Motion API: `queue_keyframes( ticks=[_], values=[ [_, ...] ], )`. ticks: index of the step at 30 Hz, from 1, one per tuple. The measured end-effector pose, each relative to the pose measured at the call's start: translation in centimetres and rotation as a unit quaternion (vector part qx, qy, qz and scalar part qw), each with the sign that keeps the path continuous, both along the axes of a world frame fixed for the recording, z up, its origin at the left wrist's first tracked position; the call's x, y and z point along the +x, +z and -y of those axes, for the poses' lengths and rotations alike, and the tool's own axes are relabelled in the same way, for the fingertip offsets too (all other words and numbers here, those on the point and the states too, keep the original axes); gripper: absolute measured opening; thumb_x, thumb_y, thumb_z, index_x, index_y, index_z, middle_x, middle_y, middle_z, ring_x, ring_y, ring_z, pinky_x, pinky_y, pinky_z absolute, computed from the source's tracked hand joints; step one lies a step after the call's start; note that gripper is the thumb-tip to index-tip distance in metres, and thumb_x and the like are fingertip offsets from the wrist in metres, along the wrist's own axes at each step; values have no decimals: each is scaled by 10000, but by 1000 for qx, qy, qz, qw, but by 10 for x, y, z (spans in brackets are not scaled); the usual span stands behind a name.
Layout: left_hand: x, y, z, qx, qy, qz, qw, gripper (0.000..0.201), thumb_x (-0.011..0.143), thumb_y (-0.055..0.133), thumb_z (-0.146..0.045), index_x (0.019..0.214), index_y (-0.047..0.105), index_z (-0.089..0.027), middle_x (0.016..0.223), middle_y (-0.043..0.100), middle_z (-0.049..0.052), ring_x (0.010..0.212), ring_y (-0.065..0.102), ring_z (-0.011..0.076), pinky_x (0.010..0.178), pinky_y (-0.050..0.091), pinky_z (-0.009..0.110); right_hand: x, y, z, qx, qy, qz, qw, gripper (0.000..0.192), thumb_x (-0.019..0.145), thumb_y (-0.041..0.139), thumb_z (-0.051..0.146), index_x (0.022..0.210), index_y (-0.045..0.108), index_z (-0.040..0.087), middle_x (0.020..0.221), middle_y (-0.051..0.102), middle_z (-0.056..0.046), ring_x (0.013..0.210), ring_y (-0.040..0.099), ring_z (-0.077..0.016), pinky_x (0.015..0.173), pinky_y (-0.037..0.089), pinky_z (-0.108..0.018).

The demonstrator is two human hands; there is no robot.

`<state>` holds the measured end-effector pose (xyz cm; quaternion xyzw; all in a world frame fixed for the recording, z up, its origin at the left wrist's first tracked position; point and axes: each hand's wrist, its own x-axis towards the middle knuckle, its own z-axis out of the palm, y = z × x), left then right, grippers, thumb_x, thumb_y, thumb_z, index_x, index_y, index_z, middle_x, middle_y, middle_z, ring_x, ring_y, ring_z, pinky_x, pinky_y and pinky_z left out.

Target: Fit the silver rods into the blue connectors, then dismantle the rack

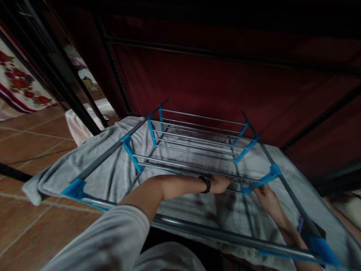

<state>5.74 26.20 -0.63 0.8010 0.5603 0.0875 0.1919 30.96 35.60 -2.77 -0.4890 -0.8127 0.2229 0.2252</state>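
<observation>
A rack frame of metal tubes joined by blue plastic brackets lies on a grey blanket. My left hand (220, 183), wearing a black wristband, reaches over the near tube (197, 227) and is closed around a thin metal rod (180, 165) close to its right end. Beside it, my right hand (266, 197) pinches the lower edge of a blue bracket (261, 180) on the frame's right side. That bracket sits on the grey right-hand side tube (293, 199). On the left, the rod meets another blue bracket (132, 153). Part of the rod's right end is hidden by my fingers.
The grey blanket (113, 173) covers a low surface. Behind the frame stands a dark red fabric panel (197, 82) with black bars. A black post (76, 75) rises at the left above the tiled floor (28, 226). A floral cloth (21, 82) hangs farther left.
</observation>
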Motion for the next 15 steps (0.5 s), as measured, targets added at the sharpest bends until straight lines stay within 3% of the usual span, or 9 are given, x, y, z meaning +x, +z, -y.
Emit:
queue_keyframes(
  ticks=[4, 8, 15],
  values=[
    [-2, 8, -1, -25, 37, 61, 997, 554, 876, 453, -88, 1422, 486, -180, 1266, 682, 116, 1090, 650, 236, 890, 503, 322, -8, 12, 8, -5, 12, -28, 1000, 231, 863, 422, 434, 939, 514, 237, 794, 682, -66, 723, 651, -244, 684, 485, -348],
    [-2, 0, -9, -42, 96, 104, 989, 404, 972, 410, -233, 1330, 597, -219, 1123, 727, 90, 991, 653, 242, 846, 492, 328, -9, 17, 8, 5, 19, -35, 999, 220, 877, 445, 412, 968, 529, 230, 889, 696, -89, 820, 662, -262, 750, 502, -374],
    [-2, -2, -11, 6, 79, 122, 989, 409, 992, 407, -321, 1351, 592, -254, 1238, 690, 50, 1071, 602, 236, 936, 453, 334, -6, 15, 5, -6, 53, -46, 998, 225, 906, 459, 380, 1042, 540, 221, 965, 706, -88, 900, 670, -257, 817, 518, -386]
  ],
)
